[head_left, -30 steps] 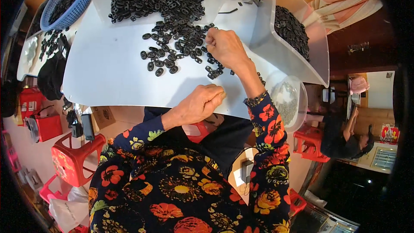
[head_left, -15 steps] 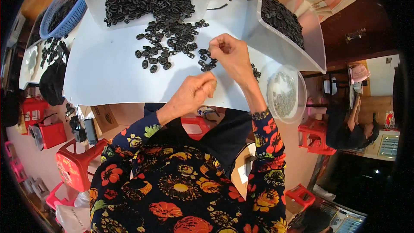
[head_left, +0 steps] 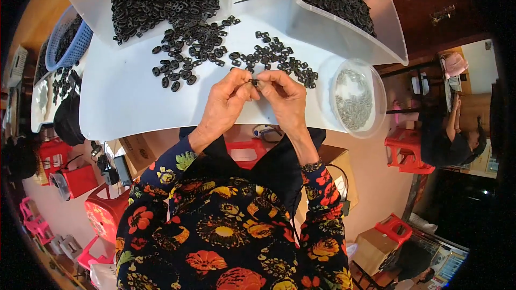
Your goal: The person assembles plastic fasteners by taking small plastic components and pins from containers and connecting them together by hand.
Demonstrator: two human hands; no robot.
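Note:
My left hand and my right hand meet over the front part of the white table. Thumbs and forefingers of both pinch a small black plastic piece, mostly hidden by the fingertips. Just beyond them lies a loose spread of small black parts. To the left of that, black oval two-holed pieces spill out of a translucent bin holding a large heap of them. A round clear tub of tiny silvery metal parts stands right of my right hand.
Another translucent bin with black pieces stands at the far right. A blue basket sits on a side table at the left. Red stools stand on the floor. A person in dark clothing is at the far right.
My right hand has come back from the black parts toward me, and my left hand has moved up to meet it. Both now pinch one small black piece. The view has shifted slightly.

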